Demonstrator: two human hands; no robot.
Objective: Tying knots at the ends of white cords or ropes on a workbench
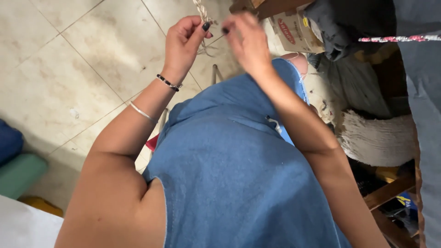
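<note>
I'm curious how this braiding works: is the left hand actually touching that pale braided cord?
Touching. In the head view, the left hand pinches the braided cord between thumb and fingertips, with no gap visible. The right hand is blurred beside it.

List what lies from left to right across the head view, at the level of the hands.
Tiled floor → left hand pinching a braided cord → right hand, blurred, at the same cord → cardboard box → dark cloth bundle.

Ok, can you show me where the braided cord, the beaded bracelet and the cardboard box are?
braided cord (pixel 200 10), head view, on its twisted strands.
beaded bracelet (pixel 168 83), head view, on the dark beads.
cardboard box (pixel 294 31), head view, on its front face.
</note>
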